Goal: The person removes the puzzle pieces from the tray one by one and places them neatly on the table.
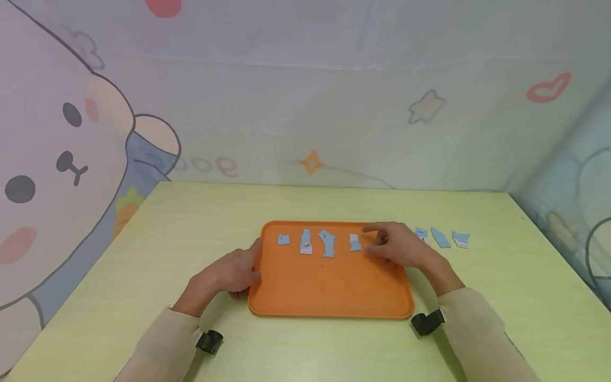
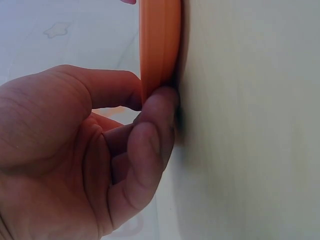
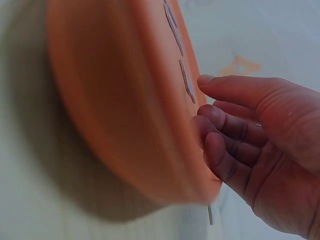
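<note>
An orange tray [image 1: 329, 289] lies on the table with several small light-blue and white cut pieces in a row along its far part. At its left edge, my left hand [image 1: 236, 269] grips the rim, thumb on the upper side and fingers curled at the underside in the left wrist view. Over the tray's right side hovers my right hand [image 1: 398, 245], its fingers loosely bent with nothing between them. Nearest to its fingertips is a blue-and-white piece [image 1: 355, 242]. Farther left are a forked piece [image 1: 328, 244], a tall piece [image 1: 306, 242] and a small square piece [image 1: 284, 239].
Right of the tray, more pieces lie on the pale yellow table [image 1: 506, 297]: a slanted blue piece [image 1: 440, 237], a blue-and-white piece [image 1: 461, 239] and one partly hidden by the right hand [image 1: 421, 233]. A printed cloth [image 1: 267, 106] hangs behind the table.
</note>
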`<action>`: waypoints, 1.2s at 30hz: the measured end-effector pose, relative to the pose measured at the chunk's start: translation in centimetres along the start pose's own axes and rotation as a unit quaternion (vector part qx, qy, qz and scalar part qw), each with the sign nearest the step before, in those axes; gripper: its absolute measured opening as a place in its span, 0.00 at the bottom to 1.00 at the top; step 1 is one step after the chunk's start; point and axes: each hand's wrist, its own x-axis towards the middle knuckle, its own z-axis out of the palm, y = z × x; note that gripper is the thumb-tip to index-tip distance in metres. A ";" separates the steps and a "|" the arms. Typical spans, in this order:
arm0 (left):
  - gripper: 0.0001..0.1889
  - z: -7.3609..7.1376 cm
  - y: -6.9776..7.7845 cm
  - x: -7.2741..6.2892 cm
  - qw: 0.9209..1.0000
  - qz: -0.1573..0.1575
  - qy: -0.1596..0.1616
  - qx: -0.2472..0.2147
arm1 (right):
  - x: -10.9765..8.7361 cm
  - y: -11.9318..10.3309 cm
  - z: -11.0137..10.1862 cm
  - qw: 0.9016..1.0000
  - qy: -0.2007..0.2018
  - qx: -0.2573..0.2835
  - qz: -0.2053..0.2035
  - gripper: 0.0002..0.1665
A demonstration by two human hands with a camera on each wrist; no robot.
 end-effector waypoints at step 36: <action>0.28 0.1 0.1 -0.1 1.000 -0.002 0.002 0.003 | 1.3 0.0 1.0 0.998 -0.024 -0.049 -0.007 0.26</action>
